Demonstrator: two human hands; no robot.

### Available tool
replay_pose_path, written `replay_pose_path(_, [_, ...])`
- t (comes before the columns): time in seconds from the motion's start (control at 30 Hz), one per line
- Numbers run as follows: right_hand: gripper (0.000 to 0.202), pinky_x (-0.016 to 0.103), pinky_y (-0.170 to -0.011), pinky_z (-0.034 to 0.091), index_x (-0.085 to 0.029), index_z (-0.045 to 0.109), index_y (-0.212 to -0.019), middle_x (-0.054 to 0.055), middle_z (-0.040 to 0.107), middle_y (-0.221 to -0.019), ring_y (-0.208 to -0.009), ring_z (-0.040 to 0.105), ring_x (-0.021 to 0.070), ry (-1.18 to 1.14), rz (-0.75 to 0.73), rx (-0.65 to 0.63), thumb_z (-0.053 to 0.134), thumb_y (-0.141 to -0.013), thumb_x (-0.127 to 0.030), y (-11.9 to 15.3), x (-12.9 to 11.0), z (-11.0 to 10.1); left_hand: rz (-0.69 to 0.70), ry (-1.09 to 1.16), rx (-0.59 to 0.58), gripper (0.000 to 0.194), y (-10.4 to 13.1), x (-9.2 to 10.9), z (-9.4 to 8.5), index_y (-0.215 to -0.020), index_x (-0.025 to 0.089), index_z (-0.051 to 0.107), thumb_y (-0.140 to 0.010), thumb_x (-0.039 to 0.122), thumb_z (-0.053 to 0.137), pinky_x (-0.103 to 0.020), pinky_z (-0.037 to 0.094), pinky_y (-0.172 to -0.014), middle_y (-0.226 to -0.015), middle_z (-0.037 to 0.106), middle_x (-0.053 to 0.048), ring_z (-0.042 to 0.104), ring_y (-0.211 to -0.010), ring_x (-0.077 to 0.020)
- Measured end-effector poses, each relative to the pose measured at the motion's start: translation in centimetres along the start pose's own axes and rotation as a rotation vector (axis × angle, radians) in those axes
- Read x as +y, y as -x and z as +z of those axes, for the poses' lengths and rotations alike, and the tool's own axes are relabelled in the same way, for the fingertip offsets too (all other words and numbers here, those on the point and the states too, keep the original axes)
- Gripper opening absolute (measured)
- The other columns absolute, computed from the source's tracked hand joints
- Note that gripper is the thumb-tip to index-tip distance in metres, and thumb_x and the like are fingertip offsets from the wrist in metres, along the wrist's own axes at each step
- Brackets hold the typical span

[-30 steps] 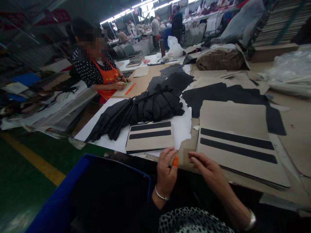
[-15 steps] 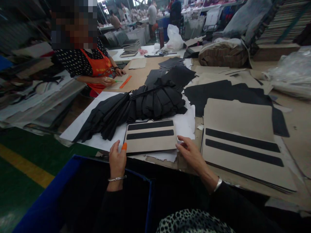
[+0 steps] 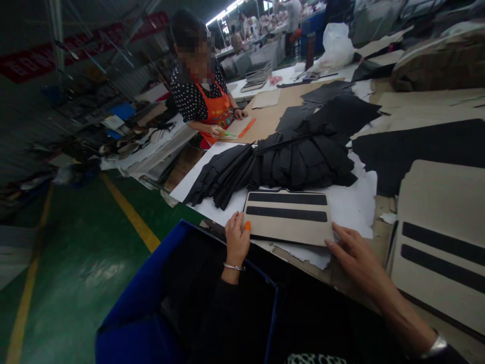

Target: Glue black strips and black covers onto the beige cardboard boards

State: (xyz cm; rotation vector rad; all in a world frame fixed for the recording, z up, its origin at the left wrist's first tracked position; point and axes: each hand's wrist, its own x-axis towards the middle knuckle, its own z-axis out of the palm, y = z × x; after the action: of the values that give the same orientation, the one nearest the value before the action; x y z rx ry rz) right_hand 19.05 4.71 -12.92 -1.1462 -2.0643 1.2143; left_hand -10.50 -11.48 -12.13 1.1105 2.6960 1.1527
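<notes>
A beige panel [image 3: 284, 226] with two black strips and a dark edge lies on white paper at the table's front. My left hand [image 3: 237, 241] grips its left edge, the orange-covered thumb at the lower left corner. At the lower right corner my right hand [image 3: 354, 255] has its thumb on the panel and its index finger along the side. Just behind lies a heap of black strips [image 3: 299, 159]. Further right, a larger beige stack [image 3: 435, 258] also carries two black strips.
Across the table a person in an orange apron [image 3: 217, 111] bends over a beige sheet beside an orange strip [image 3: 247, 127]. A blue-sided bin [image 3: 142, 288] stands below the table's front edge. Black sheets [image 3: 428, 149] lie at the right, a white plastic bag [image 3: 336, 45] at the back.
The view has swung left, so table and hands appear further right. Both hands remain at the panel's sides, with the right thumb now over its lower right corner.
</notes>
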Motion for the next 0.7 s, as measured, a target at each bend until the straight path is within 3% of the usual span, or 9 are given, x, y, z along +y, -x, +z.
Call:
replay_pose_path(0.17, [0.060,0.046,-0.094,0.053,-0.024,0.053,-0.145,0.013,0.055,-0.140,-0.103,0.063,0.0281,0.049,-0.075,0.052,0.053,-0.094,-0.056,0.2,-0.9,0.0,-0.084,0.154,0.041,0.038,-0.1,0.3,-0.1,-0.125,0.024,0.070,-0.090,0.030,0.058,-0.049,0.031,-0.121,-0.145,0.059,-0.011,0.050,-0.137,-0.0282])
replay_pose_path(0.27, [0.055,0.046,-0.092,0.052,-0.025,0.060,-0.138,0.012,0.063,-0.128,-0.099,0.061,0.0285,0.073,-0.105,0.145,0.054,-0.093,-0.056,0.0,-1.8,-0.3,-0.160,0.252,0.091,0.032,-0.5,0.5,-0.2,-0.115,0.023,0.074,-0.086,0.030,0.062,-0.046,0.035,-0.119,-0.141,0.061,-0.011,0.053,-0.133,-0.0272])
replay_pose_path(0.37, [0.052,0.043,-0.079,0.053,-0.025,0.064,-0.133,0.009,0.069,-0.109,-0.083,0.061,0.0246,0.018,-0.036,0.178,0.057,-0.091,-0.054,-0.2,-2.9,-0.5,-0.169,0.249,0.129,0.030,-0.8,0.7,-0.4,-0.107,0.023,0.076,-0.078,0.027,0.067,-0.045,0.040,-0.114,-0.127,0.066,-0.009,0.059,-0.123,-0.0270])
replay_pose_path(0.47, [0.054,0.040,-0.072,0.056,-0.025,0.064,-0.132,0.006,0.073,-0.098,-0.077,0.066,0.0231,-0.165,0.103,0.154,0.065,-0.086,-0.053,-0.5,-3.6,-0.3,-0.196,0.271,0.134,0.031,-1.0,1.2,-0.5,-0.105,0.024,0.075,-0.075,0.028,0.069,-0.044,0.048,-0.103,-0.113,0.070,-0.006,0.063,-0.110,-0.0258])
replay_pose_path(0.6, [0.048,0.043,-0.087,0.059,-0.023,0.064,-0.121,0.007,0.076,-0.107,-0.098,0.072,0.0273,-0.466,0.157,0.048,0.070,-0.084,-0.053,-0.7,-3.7,0.2,-0.274,0.418,0.078,0.032,-0.8,2.3,-0.8,-0.104,0.021,0.072,-0.072,0.028,0.072,-0.040,0.054,-0.091,-0.102,0.072,-0.006,0.066,-0.097,-0.0238])
replay_pose_path(0.7, [0.047,0.045,-0.085,0.061,-0.024,0.059,-0.118,0.007,0.077,-0.106,-0.096,0.073,0.0277,-0.583,0.200,-0.007,0.071,-0.083,-0.055,-0.7,-3.9,0.3,-0.307,0.581,0.043,0.037,-0.5,3.6,-1.4,-0.106,0.018,0.066,-0.070,0.026,0.073,-0.039,0.054,-0.090,-0.105,0.072,-0.009,0.068,-0.098,-0.0232])
